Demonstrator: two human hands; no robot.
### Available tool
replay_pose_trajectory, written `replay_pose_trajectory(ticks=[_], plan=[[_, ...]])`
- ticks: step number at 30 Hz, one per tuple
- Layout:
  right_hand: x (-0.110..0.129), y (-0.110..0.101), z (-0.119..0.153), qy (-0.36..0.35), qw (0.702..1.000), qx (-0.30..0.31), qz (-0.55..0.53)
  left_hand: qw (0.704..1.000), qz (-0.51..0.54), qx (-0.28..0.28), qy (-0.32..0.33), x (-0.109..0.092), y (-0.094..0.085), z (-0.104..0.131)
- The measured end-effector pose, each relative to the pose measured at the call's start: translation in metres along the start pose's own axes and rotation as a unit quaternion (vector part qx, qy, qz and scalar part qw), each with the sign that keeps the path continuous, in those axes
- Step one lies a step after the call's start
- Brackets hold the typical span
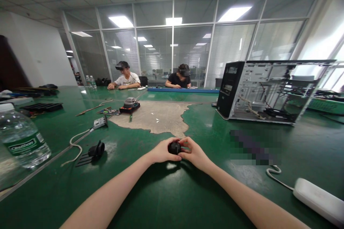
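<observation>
A small round black part (174, 147) is held just above the green table, at the lower middle of the view. My left hand (162, 151) wraps around its left side, thumb below and fingers over the top. From the other side, my right hand (192, 153) grips it between thumb and fingers. Its exact kind cannot be made out, as fingers cover much of it. To the left lies a black plastic piece (94, 151) with a round housing and flat prongs. Behind that is a metal bracket (100, 123) with a pale cable.
An opened computer case (230, 91) stands at right. A water bottle (25, 146) is at left. A white power bank (319, 200) with a cable lies near right, beside a blurred-out dark object (251, 146). Electronic parts (130, 103) rest mid-table. Two people sit across.
</observation>
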State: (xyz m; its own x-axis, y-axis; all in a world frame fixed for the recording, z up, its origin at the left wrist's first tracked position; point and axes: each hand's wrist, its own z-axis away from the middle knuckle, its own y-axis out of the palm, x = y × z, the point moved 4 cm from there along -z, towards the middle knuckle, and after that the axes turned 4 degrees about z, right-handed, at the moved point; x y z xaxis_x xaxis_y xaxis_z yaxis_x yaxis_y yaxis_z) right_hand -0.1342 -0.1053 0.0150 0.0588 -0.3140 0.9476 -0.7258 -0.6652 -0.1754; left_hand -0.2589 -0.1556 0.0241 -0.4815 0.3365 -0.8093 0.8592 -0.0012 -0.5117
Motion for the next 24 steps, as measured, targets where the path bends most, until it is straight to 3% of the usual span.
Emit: replay_pose_trajectory(ticks=[7,10,13,18,24], plan=[[0.01,-0.003,-0.001,-0.015,1.0,0.005,0.017,0.989,-0.107,-0.081,0.063,-0.017,-0.003,0.002],[0.012,-0.003,0.001,-0.013,0.999,0.038,0.014,0.977,-0.175,-0.093,0.075,-0.019,0.002,0.004],[0.011,-0.004,0.004,-0.018,0.999,0.024,0.03,0.968,-0.214,-0.106,0.079,-0.019,0.006,0.006],[0.005,-0.005,0.001,-0.026,0.999,-0.014,0.043,0.961,-0.237,-0.105,0.092,-0.019,0.008,0.008],[-0.001,-0.007,-0.001,-0.006,0.999,-0.008,0.047,0.967,-0.214,-0.107,0.085,-0.014,0.007,0.008]])
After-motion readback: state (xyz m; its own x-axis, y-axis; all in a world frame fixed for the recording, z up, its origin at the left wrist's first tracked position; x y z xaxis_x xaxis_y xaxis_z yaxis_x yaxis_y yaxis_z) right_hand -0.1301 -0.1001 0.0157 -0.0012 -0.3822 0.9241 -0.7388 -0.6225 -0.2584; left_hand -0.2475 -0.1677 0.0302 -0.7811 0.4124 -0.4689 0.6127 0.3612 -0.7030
